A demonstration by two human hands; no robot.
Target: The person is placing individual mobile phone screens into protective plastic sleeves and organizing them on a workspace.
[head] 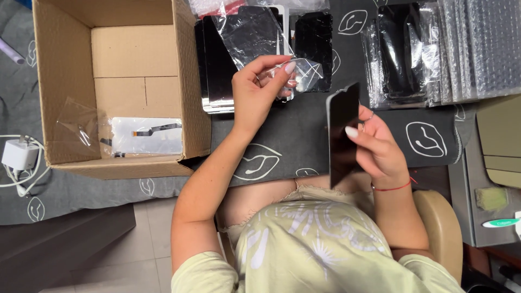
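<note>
On dark patterned cloth (282, 135): cardboard box (108, 87), bagged screens (401, 49); tiled floor (146, 239) below.

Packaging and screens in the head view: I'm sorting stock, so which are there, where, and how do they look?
Cardboard box: left, open, brown.
Phone screen panel: right hand, black, rectangular.
Clear plastic sleeve: left hand, crumpled.
Stacked black panels: beside box.
Bubble-wrap bags: top right, clear.

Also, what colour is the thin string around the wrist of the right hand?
Red; the thin string shows best in the head view.
</note>
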